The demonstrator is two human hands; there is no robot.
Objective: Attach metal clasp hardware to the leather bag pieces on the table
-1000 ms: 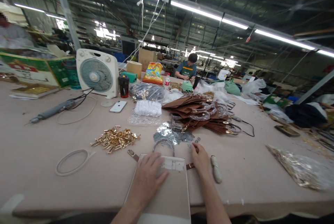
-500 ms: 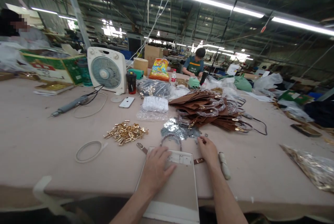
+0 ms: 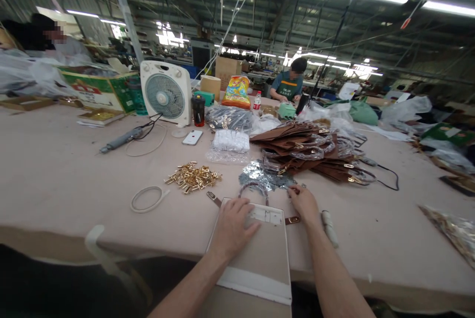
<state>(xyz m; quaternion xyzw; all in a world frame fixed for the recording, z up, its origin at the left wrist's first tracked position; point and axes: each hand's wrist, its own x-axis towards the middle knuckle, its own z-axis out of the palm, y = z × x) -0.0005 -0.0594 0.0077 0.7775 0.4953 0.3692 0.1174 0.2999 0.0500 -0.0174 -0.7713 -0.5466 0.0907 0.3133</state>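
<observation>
My left hand (image 3: 232,226) lies flat, fingers stretched out, on a white-framed board (image 3: 260,263) at the table's near edge. A brown strap with metal ends (image 3: 214,199) runs under the board's far end. My right hand (image 3: 303,202) reaches past the board's right corner, fingertips pinched at small silvery metal pieces (image 3: 260,175) scattered on the table; what it holds is too small to name. A pile of gold clasps (image 3: 193,177) sits to the left, and a stack of brown leather pieces (image 3: 311,152) lies beyond the right hand.
A white cord loop (image 3: 146,199), a white phone (image 3: 192,137), a box fan (image 3: 166,93), a grey power tool (image 3: 120,140) and plastic bags of hardware (image 3: 228,142) stand on the table. A white handle tool (image 3: 329,226) lies right of the board. Other people work at the far left and far end.
The view has swung left and down, so everything slid right in the frame. Both hands keep their places on the board and at the silvery pieces.
</observation>
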